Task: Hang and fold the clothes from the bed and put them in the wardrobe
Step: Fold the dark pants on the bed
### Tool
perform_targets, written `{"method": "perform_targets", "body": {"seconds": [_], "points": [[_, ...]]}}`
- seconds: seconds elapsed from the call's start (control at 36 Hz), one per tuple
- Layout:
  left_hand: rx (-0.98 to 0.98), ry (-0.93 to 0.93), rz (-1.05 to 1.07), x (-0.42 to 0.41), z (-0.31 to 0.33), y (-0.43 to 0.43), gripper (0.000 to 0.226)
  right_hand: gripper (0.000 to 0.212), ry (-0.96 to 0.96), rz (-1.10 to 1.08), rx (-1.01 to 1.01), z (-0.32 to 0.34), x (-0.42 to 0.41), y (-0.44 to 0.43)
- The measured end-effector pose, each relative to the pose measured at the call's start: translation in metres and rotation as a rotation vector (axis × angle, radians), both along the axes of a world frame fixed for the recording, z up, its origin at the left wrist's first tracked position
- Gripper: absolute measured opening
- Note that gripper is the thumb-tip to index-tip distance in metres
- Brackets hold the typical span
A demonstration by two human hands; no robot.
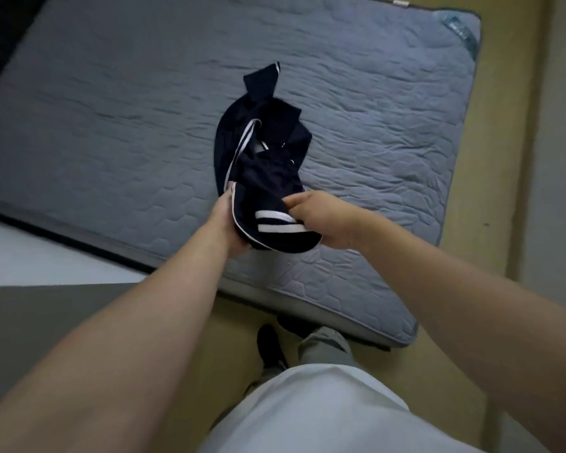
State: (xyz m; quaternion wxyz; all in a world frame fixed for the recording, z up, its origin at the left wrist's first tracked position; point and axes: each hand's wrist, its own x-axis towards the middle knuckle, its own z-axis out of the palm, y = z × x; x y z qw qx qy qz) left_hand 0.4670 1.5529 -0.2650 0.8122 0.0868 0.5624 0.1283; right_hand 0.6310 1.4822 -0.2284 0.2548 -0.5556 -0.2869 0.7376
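**As both hands clamp its near end, a navy garment lies bunched on the mattress**

Because it is crumpled, the navy garment cannot yet be folded or hung, and the grip on it reads as an attempt to find an edge to shake it out by. It is dark blue with white stripes. Most of it sits in a twisted heap near the middle of the mattress, with one narrow end pointing to the far side. The near end is gathered up between the hands.

The left hand is closed on the left edge, along the white piping, with its fingers tucked under the cloth. The right hand has its fingers curled in, pinching the fabric just right of the two white bands. Holding two points close together on one hem is probably meant to let the rest fall open once it is raised. Whether this is a top or trousers cannot be told from the bundle.

The grey quilted mattress runs from the near right corner away to the far left. Beside it, the tan floor shows along the right and near sides. Nearest of all are a grey trouser leg, a dark shoe and the person's white top. No wardrobe or hanger is in view.
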Motion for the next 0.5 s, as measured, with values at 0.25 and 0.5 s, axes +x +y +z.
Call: {"method": "perform_targets", "body": {"seconds": [0.25, 0.5], "points": [[0.265, 0.161, -0.131, -0.042, 0.045, -0.017, 0.017, 0.042, -0.639, 0.322, 0.065, 0.040, -0.044, -0.072], [0.442, -0.240, -0.062, -0.071, 0.128, -0.025, 0.059, 0.074, 0.035, -0.487, -0.305, 0.032, -0.088, -0.098]]}}
